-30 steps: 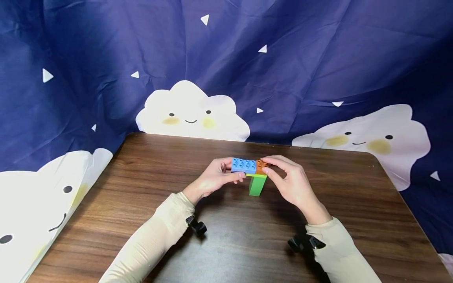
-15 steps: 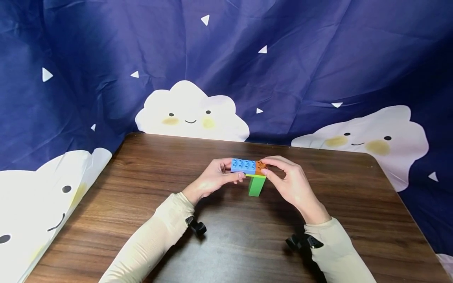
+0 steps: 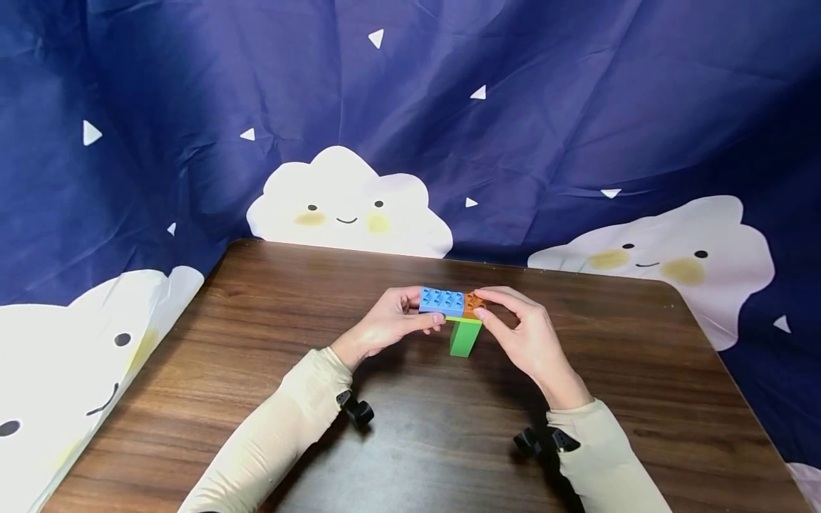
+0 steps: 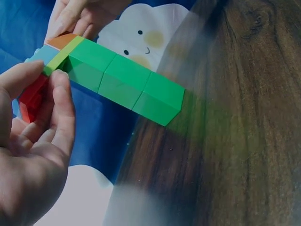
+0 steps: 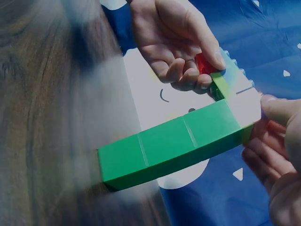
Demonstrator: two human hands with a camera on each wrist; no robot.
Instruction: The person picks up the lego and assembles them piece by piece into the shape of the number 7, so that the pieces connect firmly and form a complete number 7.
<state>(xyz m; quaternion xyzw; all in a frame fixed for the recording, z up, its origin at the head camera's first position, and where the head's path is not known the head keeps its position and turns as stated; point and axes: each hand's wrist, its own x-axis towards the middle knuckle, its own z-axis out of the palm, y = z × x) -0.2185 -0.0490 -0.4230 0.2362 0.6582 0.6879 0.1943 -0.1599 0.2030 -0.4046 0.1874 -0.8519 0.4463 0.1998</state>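
Note:
A column of several stacked green toy bricks (image 3: 465,338) stands upright on the table. It carries a thin lime-green plate (image 4: 63,55), which juts out to the left. On that plate a studded blue brick (image 3: 441,301) and a smaller orange brick (image 3: 473,305) sit side by side. Below the plate's left part is a red brick (image 4: 33,100), partly hidden by fingers. My left hand (image 3: 393,322) grips the blue end, thumb along the near side and fingers curled around the red brick. My right hand (image 3: 531,331) pinches the orange brick between thumb and index finger.
The brown wood-grain table (image 3: 308,285) reaches back to a dark blue curtain (image 3: 500,128) printed with smiling clouds. Small black cameras (image 3: 355,411) hang at both wrists, over beige sleeves (image 3: 276,427).
My right wrist and forearm have shifted slightly to the left. Both hands keep their hold, and the bricks stay in place.

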